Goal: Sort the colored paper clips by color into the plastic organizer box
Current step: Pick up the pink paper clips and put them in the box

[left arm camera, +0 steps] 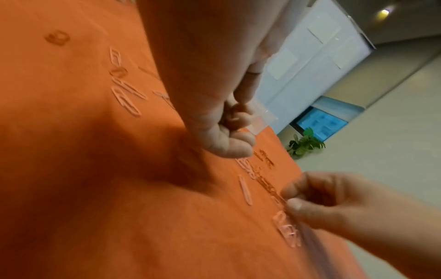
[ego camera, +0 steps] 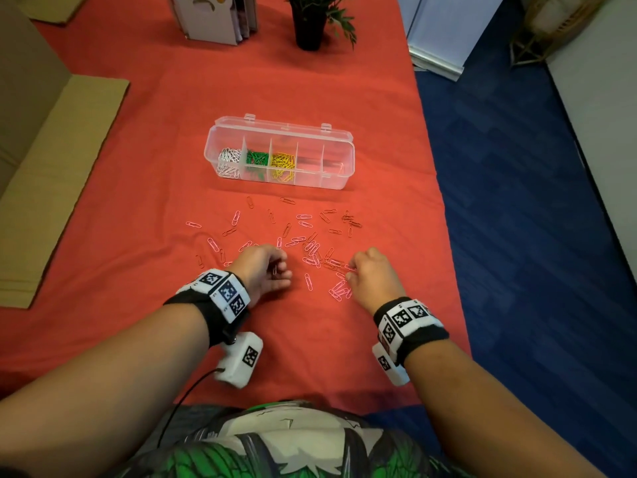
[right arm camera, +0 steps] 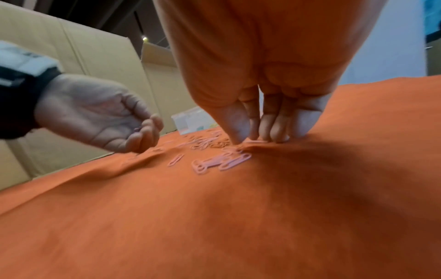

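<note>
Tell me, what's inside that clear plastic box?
The organizer box holds white clips, green clips and yellow clips, one colour per compartment. The two rightmost compartments look empty, though glare blurs them.

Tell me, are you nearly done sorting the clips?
Partly. White, green and yellow clips already sit in the organizer box. The left hand holds gathered clips; the right hand pinches at the pink clips. Many pink and red ones remain on the cloth.

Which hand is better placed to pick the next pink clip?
Right. The right hand has its fingertips down on the cloth at the dense pink clips. The left hand is cupped palm-up, apparently already holding clips.
</note>
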